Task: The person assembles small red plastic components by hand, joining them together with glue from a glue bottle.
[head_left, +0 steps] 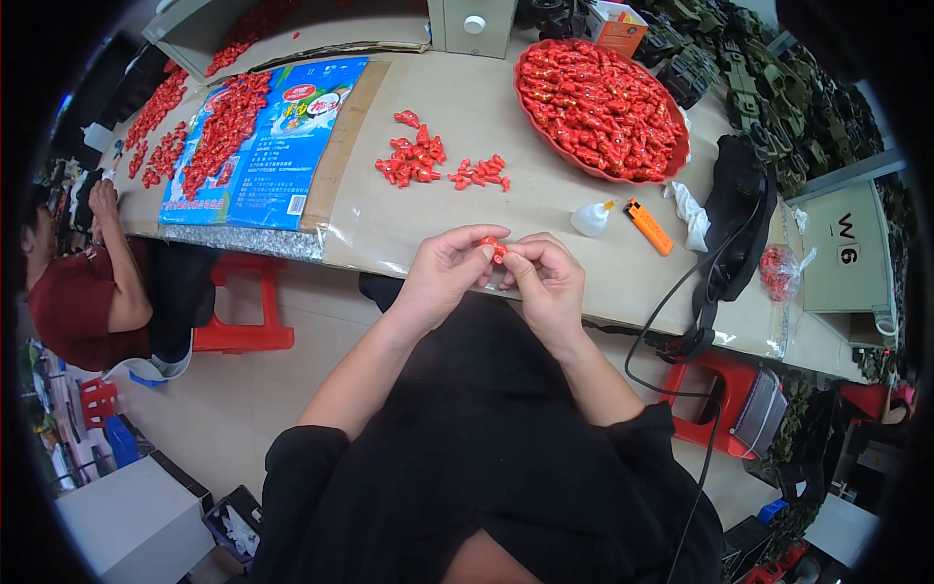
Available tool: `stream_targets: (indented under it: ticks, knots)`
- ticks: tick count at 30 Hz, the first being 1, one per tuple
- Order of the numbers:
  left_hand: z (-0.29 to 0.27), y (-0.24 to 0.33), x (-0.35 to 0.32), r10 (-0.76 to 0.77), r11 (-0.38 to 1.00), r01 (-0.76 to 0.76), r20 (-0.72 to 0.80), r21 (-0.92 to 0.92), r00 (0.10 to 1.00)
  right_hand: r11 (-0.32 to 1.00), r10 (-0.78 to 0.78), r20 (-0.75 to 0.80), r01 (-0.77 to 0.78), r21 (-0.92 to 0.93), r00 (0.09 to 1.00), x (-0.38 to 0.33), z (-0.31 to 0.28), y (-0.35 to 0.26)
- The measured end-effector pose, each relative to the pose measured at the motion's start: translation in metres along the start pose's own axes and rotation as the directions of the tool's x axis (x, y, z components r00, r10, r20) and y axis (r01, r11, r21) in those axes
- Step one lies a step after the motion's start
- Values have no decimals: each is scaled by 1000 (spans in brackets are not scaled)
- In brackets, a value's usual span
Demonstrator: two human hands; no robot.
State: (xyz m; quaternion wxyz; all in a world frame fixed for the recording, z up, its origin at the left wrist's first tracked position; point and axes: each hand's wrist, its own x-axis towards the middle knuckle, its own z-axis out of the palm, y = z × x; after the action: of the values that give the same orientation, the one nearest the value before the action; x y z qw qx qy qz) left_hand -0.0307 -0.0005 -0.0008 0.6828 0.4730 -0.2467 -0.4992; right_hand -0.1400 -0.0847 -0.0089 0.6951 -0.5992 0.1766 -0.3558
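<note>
Head view: left hand (pixel 441 276), right hand (pixel 552 290) angled inward; both pinched on red piece (pixel 498 252).

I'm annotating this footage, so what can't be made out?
All in the head view:
Red piece: mostly covered by the left hand and right hand.
Red bowl: floor hidden under heaped pieces.
Co-worker's hands: too small to show what they hold.

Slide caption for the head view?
Left hand and right hand hold a small red piece near a red bowl heaped with red parts.
</note>
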Motion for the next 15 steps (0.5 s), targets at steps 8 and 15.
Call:
stream_targets:
  ticks: [8,15]
  knots:
    - [0,0,0,10,1000,-10,7,6,1000,1000,13,0,-13,6,1000,0,0,-1]
    - [-3,-2,0,53,998,-52,19,-24,998,1000,5,2,-5,24,1000,0,-1,1]
